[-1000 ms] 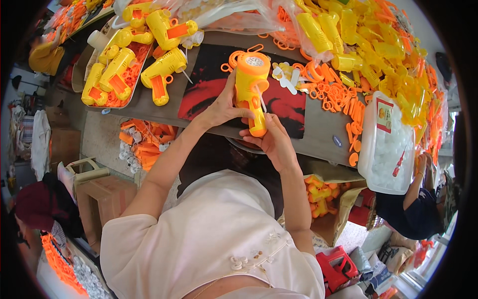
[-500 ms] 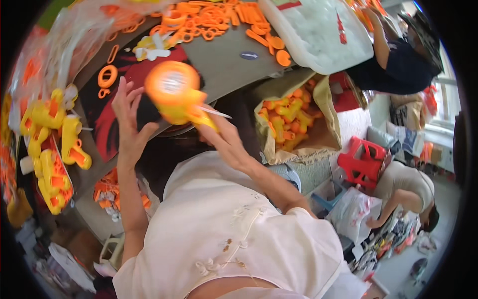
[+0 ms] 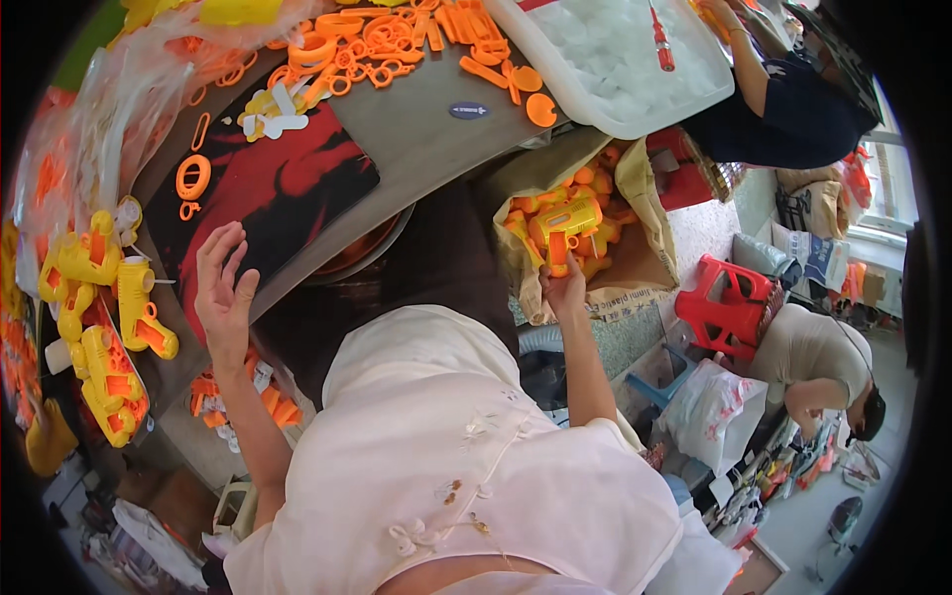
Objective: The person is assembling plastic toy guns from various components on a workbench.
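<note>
My right hand [image 3: 565, 293] grips a yellow and orange pistol-shaped plastic toy [image 3: 569, 220] by its lower end. It holds the toy over the mouth of a brown paper sack [image 3: 650, 223], in which several similar yellow and orange toys lie. My left hand [image 3: 224, 288] is raised by the near edge of a black and red mat [image 3: 288, 178], fingers stretched out and nothing in them. On the mat's left lie an orange ring part [image 3: 193, 178] and a small orange loop. White and yellow small pieces [image 3: 273, 114] sit at its far edge.
Several yellow toy bodies [image 3: 144, 307] are heaped at the left. Loose orange parts [image 3: 382, 45] cover the table's far side, beside a white tub [image 3: 620, 124] holding clear pieces and a red screwdriver [image 3: 662, 45]. A red stool [image 3: 722, 305] and two other people are at the right.
My right hand has carried the toy from above the mat rightward to the paper sack. My left hand has moved slightly down and left, staying empty.
</note>
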The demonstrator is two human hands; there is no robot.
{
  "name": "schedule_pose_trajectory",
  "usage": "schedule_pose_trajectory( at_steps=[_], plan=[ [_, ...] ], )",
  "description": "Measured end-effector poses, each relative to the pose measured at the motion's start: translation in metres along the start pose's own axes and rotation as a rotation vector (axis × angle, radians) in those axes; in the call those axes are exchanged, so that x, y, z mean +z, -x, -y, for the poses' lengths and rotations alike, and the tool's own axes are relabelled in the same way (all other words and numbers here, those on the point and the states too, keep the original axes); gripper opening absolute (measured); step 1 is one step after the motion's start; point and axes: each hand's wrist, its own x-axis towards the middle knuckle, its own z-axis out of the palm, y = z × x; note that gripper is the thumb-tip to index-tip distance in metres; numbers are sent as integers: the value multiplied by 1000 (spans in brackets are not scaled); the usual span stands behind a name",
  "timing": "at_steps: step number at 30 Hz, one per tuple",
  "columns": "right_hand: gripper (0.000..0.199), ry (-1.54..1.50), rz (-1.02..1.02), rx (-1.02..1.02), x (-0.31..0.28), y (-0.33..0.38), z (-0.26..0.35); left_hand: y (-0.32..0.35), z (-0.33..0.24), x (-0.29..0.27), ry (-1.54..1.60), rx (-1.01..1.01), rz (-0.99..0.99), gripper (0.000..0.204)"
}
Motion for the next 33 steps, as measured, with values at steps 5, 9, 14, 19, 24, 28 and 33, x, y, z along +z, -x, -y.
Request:
schedule_pose_trajectory(
  at_steps=[5,9,14,19,24,28,33],
  plan=[
    [47,57,-132,-40,-83,-55,4,8,-6,0,-122,-44,-73,44],
    [56,510,-83,-252,-75,-34,29,6,-22,-9,-332,64,-23,44],
    [43,255,-570,-292,-19,-50,29,18,-25,-62,-582,75,-494,27],
    [24,872,-390,-1171,123,22,-6,30,32,-150,-1085,7,-634,47],
    [19,1040,343,-1503,244,87,-32,10,34,-160,-1079,-311,-341,65],
    [27,1278,1068,-1212,357,98,-82,3,35,-172,-1014,-361,-264,78],
    [32,1445,1220,-1413,451,50,-164,1,8,-163,-704,-430,-273,84]
  ],
)
